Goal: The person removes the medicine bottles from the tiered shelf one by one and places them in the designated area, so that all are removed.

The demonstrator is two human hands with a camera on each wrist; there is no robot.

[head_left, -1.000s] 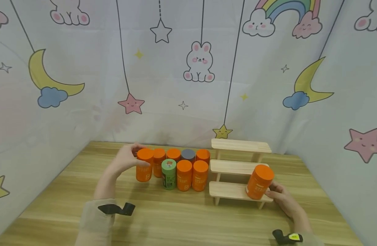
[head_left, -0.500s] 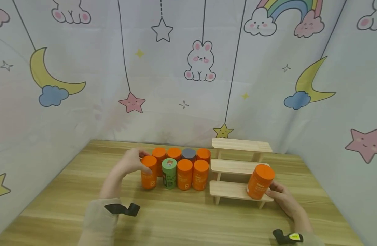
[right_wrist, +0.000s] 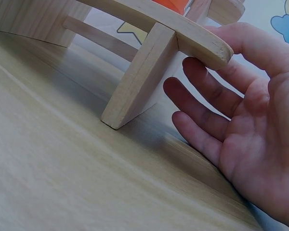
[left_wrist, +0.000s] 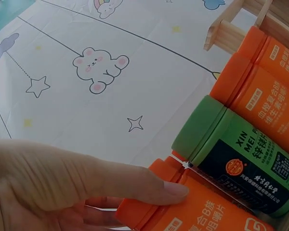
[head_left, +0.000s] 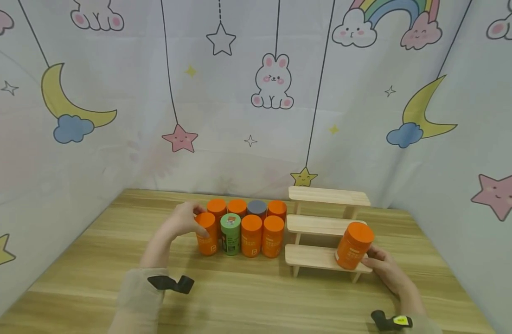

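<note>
My left hand [head_left: 187, 221] grips an orange jar [head_left: 207, 239] around its lid and upper side. The thumb lies across the front, and part of the other fingers is hidden behind the jar. Right beside it stands a green jar [left_wrist: 241, 159] with a dark label, then two orange jars [head_left: 251, 236] in the same front row. At the right, my right hand [head_left: 387, 269] holds the end of the bottom board of a three-step wooden shelf [head_left: 310, 256], its lower fingers curled under the board [right_wrist: 202, 45]. One orange jar [head_left: 354, 246] stands on that bottom step.
Behind the front row is a second row of orange jars [head_left: 216, 206], among them one with a grey lid [head_left: 257, 208]. All stand on a wood-grain table [head_left: 239, 297]. A printed cloth backdrop [head_left: 222, 106] encloses the back and sides.
My left hand has brought its orange jar rightward and toward me, down to the left end of the front row beside the green jar. The right hand has stayed at the shelf.
</note>
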